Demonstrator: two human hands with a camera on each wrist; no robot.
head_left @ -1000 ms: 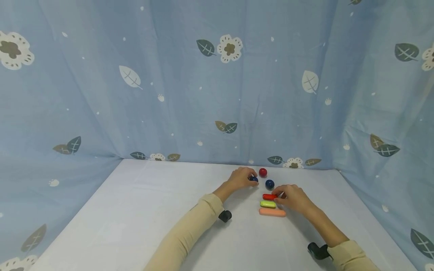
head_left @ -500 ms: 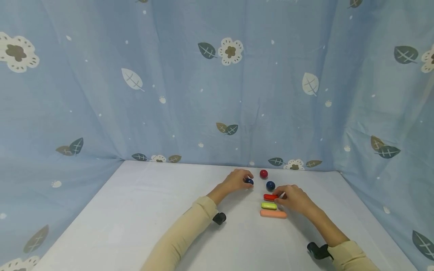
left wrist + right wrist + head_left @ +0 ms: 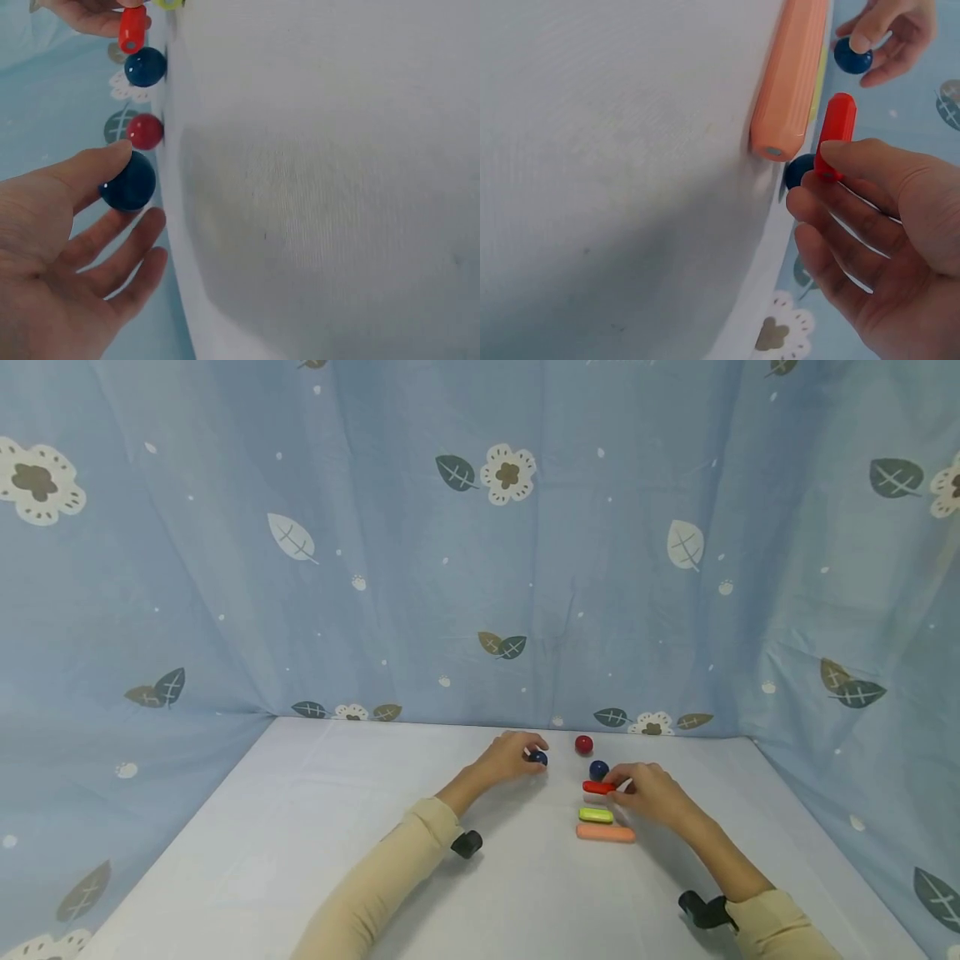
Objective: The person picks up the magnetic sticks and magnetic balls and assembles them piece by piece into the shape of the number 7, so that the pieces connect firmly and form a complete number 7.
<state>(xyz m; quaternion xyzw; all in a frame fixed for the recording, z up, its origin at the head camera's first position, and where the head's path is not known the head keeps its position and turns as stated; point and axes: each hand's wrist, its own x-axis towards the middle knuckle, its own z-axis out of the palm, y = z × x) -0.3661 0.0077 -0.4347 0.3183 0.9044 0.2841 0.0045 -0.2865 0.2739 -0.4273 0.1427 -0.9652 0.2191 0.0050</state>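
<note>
My left hand (image 3: 501,761) pinches a dark blue ball (image 3: 132,184) between thumb and fingers, and in the left wrist view it looks raised off the white table. With thumb and fingers, my right hand (image 3: 654,795) grips one end of a short faceted red stick (image 3: 841,114), lifted slightly above the tabletop. A second dark blue ball (image 3: 598,769) lies just behind that stick. Farther back sits a red ball (image 3: 583,744). In front of the right hand are a yellow-green stick (image 3: 596,815) and a longer peach-orange stick (image 3: 605,833), roughly parallel.
The white table (image 3: 315,827) ends at the back against a hanging blue curtain (image 3: 405,568) with leaves and flowers, which also runs along both sides. Black wrist cameras (image 3: 467,844) are strapped near both sleeves.
My left hand has carried its blue ball leftward, away from the other balls. My right hand has raised the red stick slightly off the table. The other balls and sticks stay put.
</note>
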